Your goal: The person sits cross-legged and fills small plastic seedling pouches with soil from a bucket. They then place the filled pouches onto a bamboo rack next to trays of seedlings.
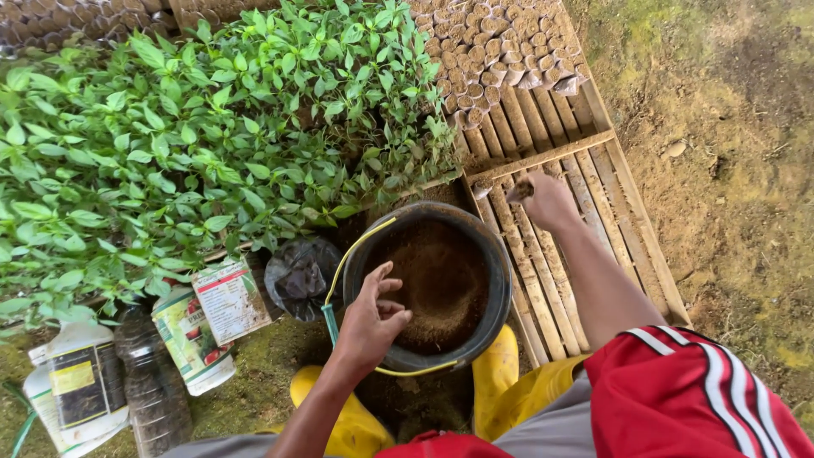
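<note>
A black bucket (496, 280) full of brown soil stands between my yellow boots (496, 369). My left hand (373, 318) hovers over the bucket's near left rim, fingers pinched together on a bit of soil. My right hand (547, 199) reaches out over the slatted bamboo rack (585, 182) and holds a small soil-filled seedling pot (519, 191) just above the slats. Another small pot (482, 188) lies beside it on the rack.
A dense bed of green seedlings (203, 153) fills the left. Rows of small filled pots (500, 47) sit at the rack's far end. Plastic bottles (191, 335), a white jug (76, 382) and a black bag (301, 276) lie by the bucket. Bare earth (738, 170) is on the right.
</note>
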